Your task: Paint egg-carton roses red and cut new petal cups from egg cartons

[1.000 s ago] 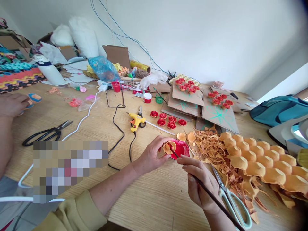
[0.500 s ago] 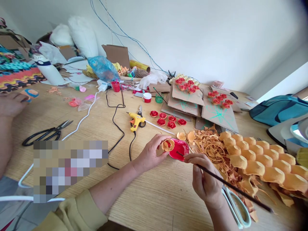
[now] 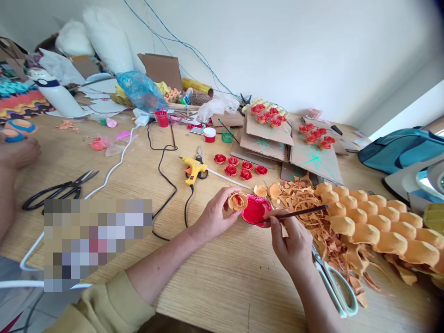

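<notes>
My left hand (image 3: 215, 216) pinches a small orange egg-carton rose (image 3: 237, 201) with red paint in its centre, just left of a lid of red paint (image 3: 255, 211) on the wooden table (image 3: 222, 282). My right hand (image 3: 293, 243) grips a thin dark paintbrush (image 3: 301, 212), its tip at the lid's right rim and its handle pointing right over the orange scraps. Several finished red roses (image 3: 239, 166) lie behind the lid.
An orange egg tray (image 3: 378, 231) and cut scraps (image 3: 305, 203) fill the right. White-handled scissors (image 3: 335, 284) lie by my right wrist. A yellow glue gun (image 3: 192, 169), black scissors (image 3: 57, 189) and cables sit left. Another person's hand (image 3: 15, 150) is at far left. Cardboard with roses (image 3: 298, 148) lies behind.
The brush left the rose's centre and swung down to the paint lid, its handle now pointing right. My left hand turned the rose slightly. The view shifted a little.
</notes>
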A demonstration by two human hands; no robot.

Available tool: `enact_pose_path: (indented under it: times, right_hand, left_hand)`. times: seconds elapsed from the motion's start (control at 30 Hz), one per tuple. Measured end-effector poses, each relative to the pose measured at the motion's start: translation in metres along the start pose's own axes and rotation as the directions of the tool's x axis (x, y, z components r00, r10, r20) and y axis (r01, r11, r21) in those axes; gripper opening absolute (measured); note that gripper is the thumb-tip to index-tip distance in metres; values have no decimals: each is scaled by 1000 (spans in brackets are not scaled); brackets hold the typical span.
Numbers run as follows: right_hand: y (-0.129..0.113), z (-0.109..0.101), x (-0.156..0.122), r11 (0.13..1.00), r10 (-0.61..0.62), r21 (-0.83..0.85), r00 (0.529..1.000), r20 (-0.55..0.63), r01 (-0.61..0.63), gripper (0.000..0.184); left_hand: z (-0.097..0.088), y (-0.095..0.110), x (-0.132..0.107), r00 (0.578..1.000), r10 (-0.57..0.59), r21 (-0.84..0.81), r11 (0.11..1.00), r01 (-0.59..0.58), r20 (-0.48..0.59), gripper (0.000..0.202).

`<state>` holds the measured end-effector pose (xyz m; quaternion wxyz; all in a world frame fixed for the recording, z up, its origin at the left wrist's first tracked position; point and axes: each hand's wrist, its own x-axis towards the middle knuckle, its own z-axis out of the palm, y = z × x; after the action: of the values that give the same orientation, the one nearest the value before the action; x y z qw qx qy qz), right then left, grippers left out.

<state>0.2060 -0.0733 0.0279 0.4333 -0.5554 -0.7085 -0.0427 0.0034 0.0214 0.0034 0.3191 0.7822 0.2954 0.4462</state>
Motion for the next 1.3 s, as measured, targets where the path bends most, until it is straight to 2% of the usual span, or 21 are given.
enact_pose_path:
  times: [0.1, 0.2, 0.27, 0.33, 0.43, 0.5, 0.63, 0.77, 1.03, 1.3]
  right_hand:
    - [0, 0, 0, 999, 36, 1, 999, -16, -36, 15]
    - [0, -2, -1, 991, 123, 60, 992, -39, -120, 15]
    - [1, -3, -2, 976, 192, 116, 978, -80, -182, 14]
    - [0, -3, -4, 965, 217, 182, 965, -147, -189, 13]
    - [-3, -3, -5, 949, 132, 310, 964, -231, -56, 11]
    - [-8, -2, -5, 922, 39, 383, 971, -234, 55, 11]
    - [-20, 0, -8, 891, -133, 415, 980, -145, 183, 26]
    - [-26, 1, -10, 894, -234, 382, 971, -54, 236, 33]
    - [-29, 4, -7, 909, -298, 296, 954, -30, 294, 34]
    - [-29, 2, -6, 927, -251, 284, 968, -13, 244, 35]
  left_hand:
    - [0, 0, 1, 998, 58, 5, 998, -58, 0, 57]
    - [-2, 2, 2, 997, 82, 0, 997, -82, 11, 58]
    - [-3, 3, 2, 995, 93, -1, 996, -93, 19, 56]
    - [-3, 4, 2, 993, 111, 3, 994, -111, 25, 53]
    - [-4, 5, 1, 991, 133, 12, 991, -134, 33, 50]
    - [-3, 5, 1, 991, 133, 29, 991, -133, 30, 50]
    - [-2, 7, -1, 995, 98, 75, 992, -100, 25, 47]
    - [-2, 9, -2, 996, 75, 77, 994, -78, 48, 44]
    - [0, 8, -4, 992, 102, 71, 992, -108, 78, 41]
    - [0, 7, -5, 993, 71, 100, 992, -81, 97, 42]
